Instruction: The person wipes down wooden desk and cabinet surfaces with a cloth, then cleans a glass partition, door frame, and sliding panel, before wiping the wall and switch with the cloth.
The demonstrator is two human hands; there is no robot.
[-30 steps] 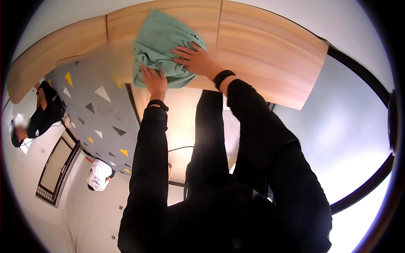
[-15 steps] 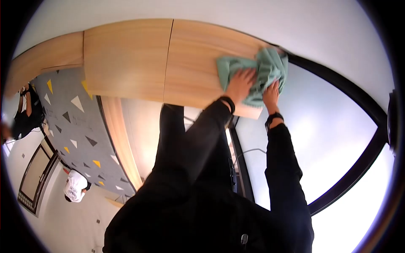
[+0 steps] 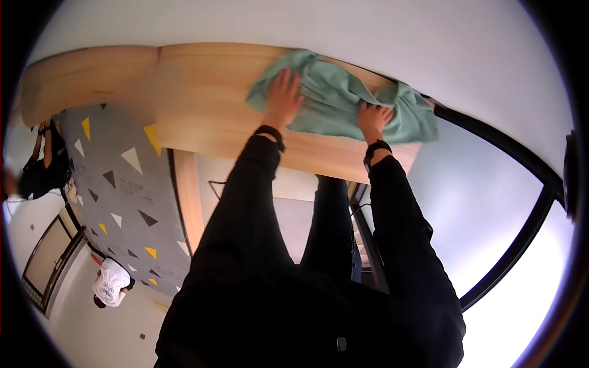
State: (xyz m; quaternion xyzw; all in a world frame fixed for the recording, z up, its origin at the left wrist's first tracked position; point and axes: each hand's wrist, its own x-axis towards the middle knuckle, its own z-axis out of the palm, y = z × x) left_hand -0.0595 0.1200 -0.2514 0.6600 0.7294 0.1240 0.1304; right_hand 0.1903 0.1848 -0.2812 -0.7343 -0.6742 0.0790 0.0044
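A green cloth [image 3: 331, 92] lies spread and wrinkled over the right part of a light wooden surface [image 3: 208, 104]. My left hand [image 3: 283, 98] presses on the cloth's left part, its fingers stretched out and lying flat. Farther right, my right hand [image 3: 374, 119] is on the bunched part of the cloth, with its fingers bent into the folds. Both wrists carry dark bands, below which run black sleeves.
A pale wall [image 3: 368, 30] runs behind the wooden surface. On the right is a glossy white panel with a black frame [image 3: 509, 257]. To the left stands a grey partition [image 3: 129, 190] with coloured triangles. A person in a white shirt [image 3: 112, 282] and another in black [image 3: 46, 162] are farther off.
Both hands have moved left, the left hand farther, and they are wider apart. The bunched cloth is now spread out to the left. My view has shifted a little.
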